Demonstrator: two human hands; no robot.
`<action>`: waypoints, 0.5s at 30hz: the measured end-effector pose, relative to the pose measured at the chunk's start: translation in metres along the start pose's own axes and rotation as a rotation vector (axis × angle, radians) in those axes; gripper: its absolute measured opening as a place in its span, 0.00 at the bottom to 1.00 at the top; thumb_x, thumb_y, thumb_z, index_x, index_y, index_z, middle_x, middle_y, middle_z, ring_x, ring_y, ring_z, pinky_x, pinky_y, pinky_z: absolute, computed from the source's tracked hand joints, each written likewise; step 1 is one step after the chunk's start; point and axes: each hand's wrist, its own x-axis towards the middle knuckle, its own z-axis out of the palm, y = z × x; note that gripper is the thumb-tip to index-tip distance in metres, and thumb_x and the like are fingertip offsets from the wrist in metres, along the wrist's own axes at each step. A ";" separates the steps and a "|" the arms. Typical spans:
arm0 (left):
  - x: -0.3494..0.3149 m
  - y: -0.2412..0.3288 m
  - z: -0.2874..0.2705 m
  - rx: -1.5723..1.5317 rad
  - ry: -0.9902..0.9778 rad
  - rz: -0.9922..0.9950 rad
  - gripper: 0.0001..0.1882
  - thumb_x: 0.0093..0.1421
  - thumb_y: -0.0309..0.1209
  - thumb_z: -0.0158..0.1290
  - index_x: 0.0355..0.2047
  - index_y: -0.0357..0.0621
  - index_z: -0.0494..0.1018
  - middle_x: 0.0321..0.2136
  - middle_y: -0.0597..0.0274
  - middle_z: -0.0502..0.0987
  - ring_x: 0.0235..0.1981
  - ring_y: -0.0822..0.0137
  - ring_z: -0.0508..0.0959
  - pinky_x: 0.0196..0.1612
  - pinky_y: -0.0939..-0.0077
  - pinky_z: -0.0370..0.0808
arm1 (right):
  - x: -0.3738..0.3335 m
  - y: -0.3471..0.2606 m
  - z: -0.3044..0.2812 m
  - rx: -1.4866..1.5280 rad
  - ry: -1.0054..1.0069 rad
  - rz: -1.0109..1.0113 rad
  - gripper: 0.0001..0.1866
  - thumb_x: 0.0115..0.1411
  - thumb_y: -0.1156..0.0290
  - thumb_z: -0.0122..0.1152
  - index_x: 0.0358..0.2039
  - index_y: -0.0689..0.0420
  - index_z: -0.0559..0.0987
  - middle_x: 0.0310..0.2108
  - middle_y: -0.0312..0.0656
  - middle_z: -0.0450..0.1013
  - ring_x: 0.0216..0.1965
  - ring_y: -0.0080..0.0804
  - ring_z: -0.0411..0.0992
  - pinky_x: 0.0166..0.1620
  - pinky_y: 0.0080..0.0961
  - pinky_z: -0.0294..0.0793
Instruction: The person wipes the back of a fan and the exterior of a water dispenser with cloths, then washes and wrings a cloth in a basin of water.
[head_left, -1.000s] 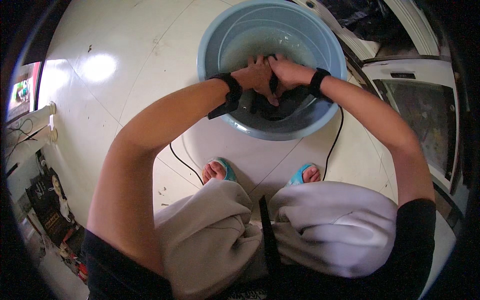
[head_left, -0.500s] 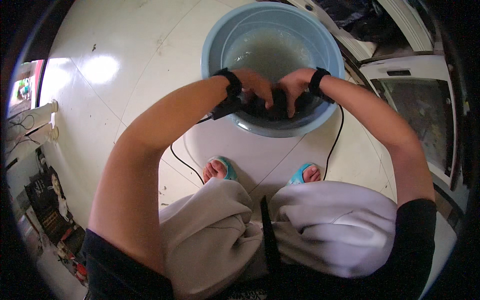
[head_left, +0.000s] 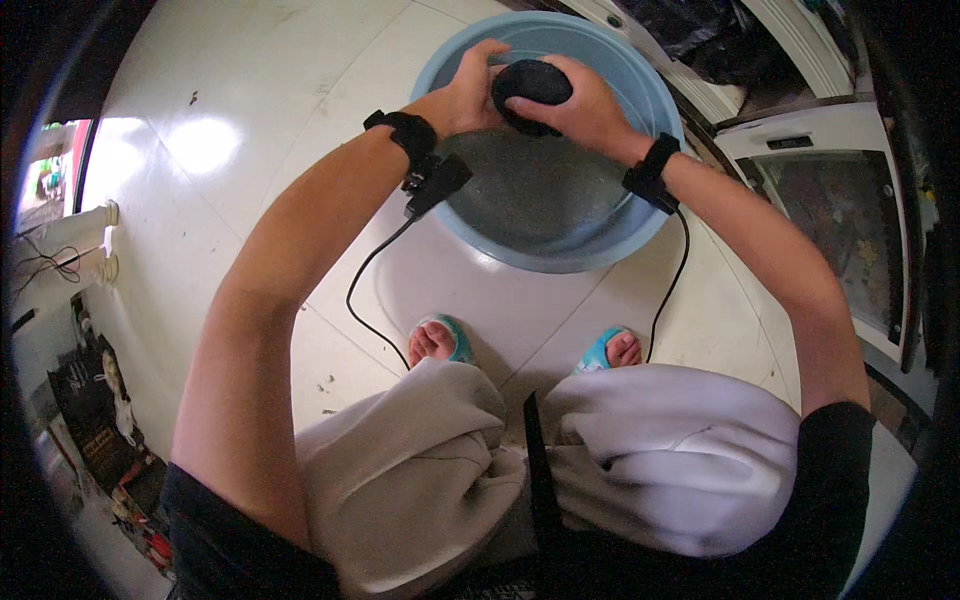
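Observation:
Over the far part of a blue basin (head_left: 440,75), I hold a wet-looking black wad (head_left: 532,92), rounded and fabric-like; what kind of item it is does not show. My right hand (head_left: 590,110) wraps it from the right, with the thumb lying across its near face. My left hand (head_left: 470,95) is closed against its left side, the fingers partly hidden behind it. Below both hands, cloudy grey water (head_left: 540,200) fills the bottom of the basin. A black strap with a cabled device sits on each wrist.
The basin stands on pale floor tiles (head_left: 300,160) in front of my feet in turquoise slippers (head_left: 595,352). A white-framed cabinet door (head_left: 830,200) is at the right. Thin black cables (head_left: 352,300) hang from the wrists. Assorted items (head_left: 100,400) lie at the far left.
Both hands have risen from the near side of the basin and moved away from me, lifting the black wad out of the water. The water surface now shows where they were.

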 end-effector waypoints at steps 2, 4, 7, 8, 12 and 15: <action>-0.004 0.003 -0.002 -0.055 0.028 -0.013 0.32 0.60 0.55 0.35 0.51 0.41 0.67 0.45 0.54 0.74 0.49 0.54 0.72 0.53 0.56 0.66 | -0.003 -0.005 0.006 -0.074 0.027 -0.149 0.30 0.43 0.50 0.72 0.41 0.57 0.76 0.41 0.45 0.70 0.41 0.43 0.71 0.47 0.32 0.70; -0.005 -0.003 0.004 -0.060 -0.010 -0.003 0.32 0.61 0.55 0.34 0.52 0.42 0.67 0.46 0.54 0.73 0.49 0.54 0.72 0.53 0.55 0.66 | -0.006 -0.009 0.003 -0.212 0.047 -0.438 0.38 0.40 0.48 0.72 0.47 0.57 0.71 0.50 0.47 0.62 0.47 0.47 0.65 0.52 0.39 0.65; -0.018 -0.014 0.000 0.140 -0.060 0.191 0.32 0.61 0.55 0.31 0.55 0.46 0.64 0.51 0.51 0.71 0.49 0.48 0.72 0.55 0.48 0.64 | -0.005 -0.026 -0.004 -0.461 0.028 -0.494 0.41 0.40 0.47 0.72 0.50 0.56 0.69 0.50 0.48 0.63 0.47 0.48 0.66 0.53 0.40 0.64; -0.012 -0.020 -0.014 0.339 -0.221 0.300 0.34 0.60 0.58 0.36 0.55 0.46 0.63 0.53 0.54 0.69 0.52 0.54 0.70 0.57 0.51 0.62 | -0.003 -0.028 0.001 -0.455 0.029 -0.499 0.41 0.40 0.47 0.72 0.50 0.56 0.69 0.50 0.48 0.63 0.47 0.48 0.66 0.53 0.40 0.64; -0.012 -0.009 0.002 -0.251 -0.162 -0.042 0.40 0.56 0.65 0.39 0.57 0.45 0.61 0.56 0.54 0.66 0.56 0.54 0.66 0.60 0.49 0.58 | -0.002 -0.024 0.002 -0.322 0.016 -0.648 0.38 0.42 0.49 0.71 0.51 0.53 0.69 0.50 0.47 0.63 0.48 0.46 0.65 0.51 0.38 0.65; -0.037 0.003 0.020 -0.289 -0.072 -0.089 0.41 0.58 0.64 0.32 0.62 0.46 0.58 0.61 0.50 0.60 0.61 0.49 0.60 0.61 0.44 0.52 | 0.001 -0.016 -0.001 -0.399 -0.078 -0.704 0.32 0.45 0.52 0.70 0.48 0.54 0.71 0.48 0.44 0.65 0.47 0.43 0.66 0.49 0.37 0.65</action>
